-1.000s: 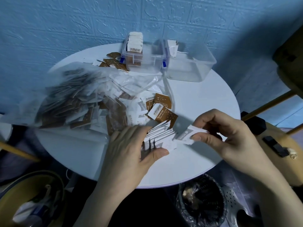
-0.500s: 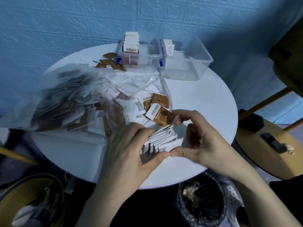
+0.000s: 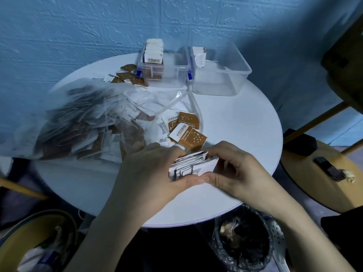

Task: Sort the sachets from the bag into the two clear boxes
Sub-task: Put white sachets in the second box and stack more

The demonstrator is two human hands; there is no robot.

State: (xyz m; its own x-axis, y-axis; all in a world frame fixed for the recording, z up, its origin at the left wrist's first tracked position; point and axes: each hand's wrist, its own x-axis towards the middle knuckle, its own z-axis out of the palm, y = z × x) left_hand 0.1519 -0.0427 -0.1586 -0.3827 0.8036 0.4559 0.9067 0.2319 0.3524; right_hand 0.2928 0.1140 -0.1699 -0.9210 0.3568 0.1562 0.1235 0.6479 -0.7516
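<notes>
Over the near edge of the round white counter point(image 3: 245, 118), both hands are closed around one stack of white sachets point(image 3: 191, 163). The left hand point(image 3: 155, 169) curls round the stack's left side, its fingers over the far edge and its thumb along the near edge. The right hand point(image 3: 233, 169) grips the right side in the same way, fingers bent over the top and thumb pressed along the bottom, so the two thumbs meet tip to tip beneath the stack. The sachets stand on edge, fanned a little, packed between the two palms. Just beyond the hands lie a few loose brown-and-white sachets point(image 3: 188, 137), spilled out at the mouth of the clear plastic bag point(image 3: 88, 122), which sprawls across the left half of the counter, full of brown and white sachets. At the far side of the counter stand the two clear boxes, side by side and touching. The left box point(image 3: 163, 72) holds a row of white sachets standing upright at its left end, with brown ones showing low behind its wall. The right box point(image 3: 220, 75) has only a few white sachets leaning at its far left corner. A small scatter of brown sachets point(image 3: 127, 75) lies on the counter just left of the left box.
</notes>
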